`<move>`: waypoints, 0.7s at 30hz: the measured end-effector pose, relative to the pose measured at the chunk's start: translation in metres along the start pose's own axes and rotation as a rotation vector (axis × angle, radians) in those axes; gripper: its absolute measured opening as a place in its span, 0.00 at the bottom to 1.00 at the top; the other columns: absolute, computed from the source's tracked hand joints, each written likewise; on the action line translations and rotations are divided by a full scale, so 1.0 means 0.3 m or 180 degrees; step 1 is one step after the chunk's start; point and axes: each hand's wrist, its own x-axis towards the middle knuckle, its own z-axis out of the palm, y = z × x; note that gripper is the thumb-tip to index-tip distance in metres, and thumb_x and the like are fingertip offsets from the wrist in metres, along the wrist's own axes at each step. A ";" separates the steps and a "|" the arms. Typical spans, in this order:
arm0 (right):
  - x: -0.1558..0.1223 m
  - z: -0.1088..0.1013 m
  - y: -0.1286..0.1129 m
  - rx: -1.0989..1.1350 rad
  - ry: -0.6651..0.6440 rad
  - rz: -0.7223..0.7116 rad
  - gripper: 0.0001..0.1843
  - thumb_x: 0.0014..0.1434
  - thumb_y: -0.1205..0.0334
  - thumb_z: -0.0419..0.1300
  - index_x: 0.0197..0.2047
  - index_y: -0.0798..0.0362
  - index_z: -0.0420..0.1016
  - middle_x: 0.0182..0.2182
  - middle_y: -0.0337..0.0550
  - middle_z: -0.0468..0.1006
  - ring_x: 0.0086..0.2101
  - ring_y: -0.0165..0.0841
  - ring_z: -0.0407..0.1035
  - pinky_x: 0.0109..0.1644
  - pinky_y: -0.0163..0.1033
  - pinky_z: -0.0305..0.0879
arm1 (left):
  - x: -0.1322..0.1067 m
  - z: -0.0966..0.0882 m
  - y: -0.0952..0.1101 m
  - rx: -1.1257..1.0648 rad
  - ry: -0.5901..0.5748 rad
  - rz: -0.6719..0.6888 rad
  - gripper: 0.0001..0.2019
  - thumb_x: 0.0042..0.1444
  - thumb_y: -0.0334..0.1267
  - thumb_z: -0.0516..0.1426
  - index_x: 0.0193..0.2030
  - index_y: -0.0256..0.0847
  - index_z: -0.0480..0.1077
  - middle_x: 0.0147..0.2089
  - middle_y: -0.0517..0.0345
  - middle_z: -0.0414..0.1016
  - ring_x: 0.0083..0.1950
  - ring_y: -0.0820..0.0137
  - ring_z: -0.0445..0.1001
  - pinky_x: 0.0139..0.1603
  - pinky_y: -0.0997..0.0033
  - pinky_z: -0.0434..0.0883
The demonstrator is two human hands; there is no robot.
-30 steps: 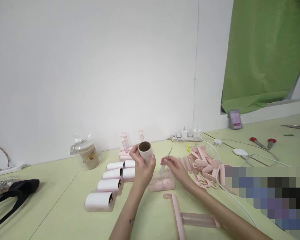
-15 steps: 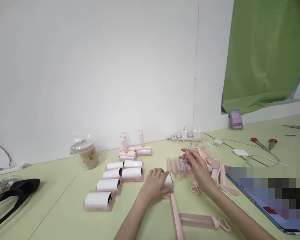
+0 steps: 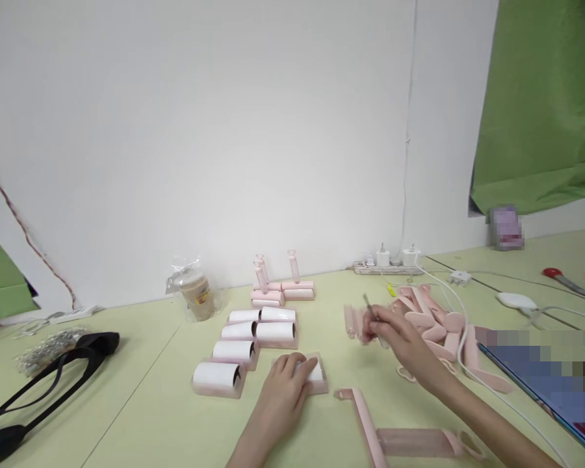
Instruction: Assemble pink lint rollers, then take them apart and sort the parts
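Note:
My left hand (image 3: 285, 390) is closed over a white paper roll (image 3: 316, 372) in a pale pink shell, resting on the table; its fingers hide part of the roll. My right hand (image 3: 394, 335) pinches a slim pen-like tool (image 3: 367, 302) whose upper end sticks up above the fingers; its exact kind is unclear. Just left of that hand stand several translucent pink tubes (image 3: 350, 322), some covered by the fingers. In front of both hands lies a pink lint roller frame (image 3: 363, 416) with a clear pink handle (image 3: 414, 442).
Left, several white rolls in pink shells (image 3: 217, 377) stand in two rows. Behind them are pink rollers with upright handles (image 3: 294, 268) and a bagged cup (image 3: 197, 296). A pile of pink parts (image 3: 433, 318), a white cable (image 3: 463, 325) and a tablet-like device (image 3: 541, 390) lie right.
My left hand and its roll have come left, nearer the rows of rolls. My right hand has lowered toward the tubes with the slim tool. The view has turned slightly left.

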 end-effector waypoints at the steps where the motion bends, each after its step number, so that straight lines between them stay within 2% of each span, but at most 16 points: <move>1: -0.007 0.006 -0.003 -0.0345 -0.0318 -0.0054 0.09 0.54 0.61 0.47 0.25 0.52 0.63 0.22 0.37 0.67 0.25 0.30 0.63 0.29 0.34 0.59 | -0.006 0.003 -0.014 0.0082 0.0047 -0.0035 0.21 0.55 0.27 0.44 0.55 0.48 0.55 0.51 0.56 0.63 0.49 0.63 0.59 0.48 0.62 0.62; 4: -0.047 0.012 -0.004 -0.1436 -0.1423 -0.0130 0.05 0.50 0.62 0.52 0.25 0.51 0.67 0.23 0.35 0.69 0.24 0.29 0.62 0.26 0.32 0.52 | -0.007 0.010 -0.080 0.0443 0.0196 -0.0236 0.25 0.52 0.22 0.43 0.56 0.47 0.56 0.53 0.57 0.63 0.51 0.61 0.58 0.50 0.58 0.61; 6: -0.089 0.008 0.009 -0.1980 -0.1878 -0.0058 0.04 0.44 0.59 0.58 0.25 0.50 0.69 0.25 0.34 0.71 0.25 0.30 0.63 0.24 0.31 0.48 | 0.000 0.016 -0.133 0.0571 0.0265 -0.0351 0.28 0.49 0.18 0.42 0.56 0.47 0.56 0.54 0.57 0.63 0.51 0.61 0.57 0.50 0.57 0.60; 9: -0.156 -0.004 0.046 -0.2480 -0.2129 0.0150 0.17 0.30 0.54 0.65 0.27 0.48 0.70 0.27 0.34 0.72 0.25 0.33 0.64 0.23 0.31 0.44 | 0.009 0.025 -0.192 0.0459 0.0358 -0.0328 0.30 0.48 0.17 0.41 0.56 0.48 0.56 0.55 0.57 0.61 0.53 0.62 0.57 0.52 0.59 0.60; 10: -0.174 -0.009 0.057 -0.2574 -0.2195 0.0180 0.19 0.28 0.54 0.65 0.27 0.48 0.70 0.27 0.34 0.72 0.25 0.33 0.64 0.23 0.31 0.43 | 0.011 0.026 -0.200 0.0361 0.0441 -0.0321 0.30 0.49 0.18 0.41 0.56 0.48 0.55 0.56 0.57 0.60 0.54 0.62 0.56 0.52 0.59 0.59; 13: -0.200 -0.020 0.063 -0.2758 -0.2196 -0.0029 0.12 0.35 0.60 0.63 0.27 0.49 0.67 0.27 0.33 0.73 0.25 0.32 0.66 0.22 0.32 0.42 | 0.013 0.025 -0.173 -0.0147 0.0914 -0.0437 0.22 0.54 0.27 0.46 0.56 0.46 0.55 0.57 0.52 0.56 0.56 0.60 0.54 0.54 0.55 0.56; 15: -0.197 -0.014 0.044 -0.2874 -0.1996 -0.0441 0.07 0.42 0.65 0.59 0.28 0.49 0.65 0.26 0.33 0.73 0.24 0.31 0.67 0.22 0.33 0.41 | 0.015 0.031 -0.113 -0.0874 0.1164 -0.0698 0.16 0.55 0.37 0.47 0.51 0.42 0.57 0.50 0.49 0.62 0.52 0.61 0.59 0.51 0.56 0.59; 16: -0.192 -0.003 0.031 -0.2963 -0.1879 -0.0703 0.06 0.44 0.66 0.57 0.29 0.49 0.65 0.25 0.33 0.74 0.23 0.30 0.67 0.22 0.33 0.41 | 0.017 0.041 -0.075 -0.1411 0.1101 -0.0859 0.15 0.55 0.43 0.47 0.48 0.41 0.58 0.44 0.50 0.65 0.46 0.62 0.64 0.46 0.59 0.62; 17: -0.187 0.014 0.018 -0.3069 -0.1744 -0.0992 0.05 0.46 0.66 0.56 0.29 0.49 0.64 0.24 0.33 0.74 0.21 0.31 0.67 0.22 0.34 0.41 | 0.020 0.058 -0.034 -0.2062 0.0838 -0.1006 0.17 0.55 0.48 0.46 0.45 0.40 0.58 0.37 0.53 0.67 0.38 0.65 0.68 0.40 0.63 0.65; 18: -0.182 0.036 0.007 -0.3184 -0.1600 -0.1302 0.03 0.48 0.64 0.55 0.30 0.50 0.63 0.22 0.34 0.74 0.20 0.31 0.66 0.22 0.35 0.41 | 0.023 0.080 0.007 -0.2754 0.0382 -0.1079 0.21 0.54 0.54 0.44 0.44 0.39 0.57 0.31 0.56 0.67 0.30 0.68 0.68 0.32 0.67 0.66; 19: -0.178 0.060 -0.001 -0.3300 -0.1477 -0.1613 0.02 0.51 0.62 0.54 0.29 0.50 0.63 0.21 0.35 0.74 0.19 0.31 0.65 0.22 0.36 0.42 | 0.025 0.105 0.044 -0.3392 -0.0092 -0.1083 0.25 0.51 0.59 0.43 0.44 0.39 0.56 0.25 0.61 0.65 0.24 0.70 0.67 0.25 0.70 0.65; 20: -0.176 0.085 -0.006 -0.3399 -0.1380 -0.1905 0.03 0.53 0.61 0.53 0.29 0.51 0.63 0.21 0.37 0.73 0.18 0.32 0.65 0.22 0.36 0.43 | 0.025 0.132 0.073 -0.3864 -0.0393 -0.1078 0.28 0.48 0.63 0.44 0.43 0.39 0.57 0.21 0.65 0.61 0.20 0.73 0.63 0.22 0.73 0.62; 21: -0.176 0.106 -0.007 -0.3450 -0.1298 -0.2165 0.05 0.54 0.62 0.51 0.28 0.52 0.64 0.20 0.38 0.73 0.18 0.32 0.64 0.22 0.37 0.43 | 0.022 0.155 0.093 -0.4202 -0.0531 -0.1099 0.30 0.44 0.65 0.46 0.41 0.39 0.57 0.18 0.69 0.58 0.17 0.75 0.60 0.21 0.75 0.60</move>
